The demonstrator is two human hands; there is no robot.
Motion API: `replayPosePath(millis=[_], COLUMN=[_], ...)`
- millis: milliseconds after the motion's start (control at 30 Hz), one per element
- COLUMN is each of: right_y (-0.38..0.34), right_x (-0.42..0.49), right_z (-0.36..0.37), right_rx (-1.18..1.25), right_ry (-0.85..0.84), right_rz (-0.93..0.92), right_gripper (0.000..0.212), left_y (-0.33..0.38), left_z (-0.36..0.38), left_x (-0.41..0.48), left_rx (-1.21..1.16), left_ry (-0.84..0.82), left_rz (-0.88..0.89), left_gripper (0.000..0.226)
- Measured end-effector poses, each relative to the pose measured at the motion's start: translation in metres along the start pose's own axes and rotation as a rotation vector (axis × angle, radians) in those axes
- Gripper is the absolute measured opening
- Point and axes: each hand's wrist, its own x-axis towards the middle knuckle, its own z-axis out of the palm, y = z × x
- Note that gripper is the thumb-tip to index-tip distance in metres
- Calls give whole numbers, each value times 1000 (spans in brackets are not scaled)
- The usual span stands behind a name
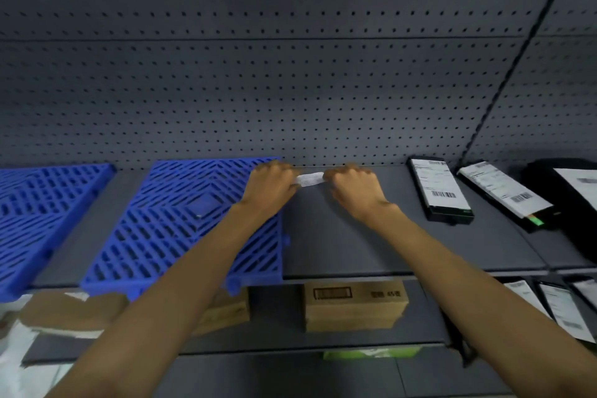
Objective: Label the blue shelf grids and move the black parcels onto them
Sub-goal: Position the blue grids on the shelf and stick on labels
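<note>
Left hand (271, 182) and right hand (350, 186) each pinch an end of white label (310, 178), just right of blue grid (181, 226).

From where I'm standing, the only figure coming through clearly is "45", printed on the front of the cardboard box (355, 304) on the lower shelf (274, 333). The characters around it are blurring out, and a framed barcode is showing to its left. The white labels on the black parcel (452, 215) and on the second parcel (538, 223) are showing barcodes and print too small to read. The paper slip (310, 178), pinched between the left hand (271, 186) and the right hand (352, 187), is carrying faint, unreadable print.
</note>
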Motion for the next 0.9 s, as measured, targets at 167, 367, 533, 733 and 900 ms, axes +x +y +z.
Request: replayPosePath(millis=[167, 367, 533, 733, 900], right_y=[3, 10, 11, 15, 10], right_x=[29, 50, 51, 36, 14], right_z=[25, 45, 47, 31, 8], right_rx=[40, 14, 22, 26, 38], right_ry=[-25, 19, 73, 129, 207], right_rz=[1, -22, 18, 50, 44], right_gripper=[41, 30, 20, 19, 22], left_y=[0, -2, -1, 10, 15], left_z=[29, 45, 47, 36, 10], left_x=[26, 46, 48, 41, 20], left_rx=[37, 36, 38, 43, 30], left_ry=[-58, -127, -125, -62, 56], left_rz=[13, 11, 10, 4, -21], left_gripper=[24, 24, 27, 28, 31])
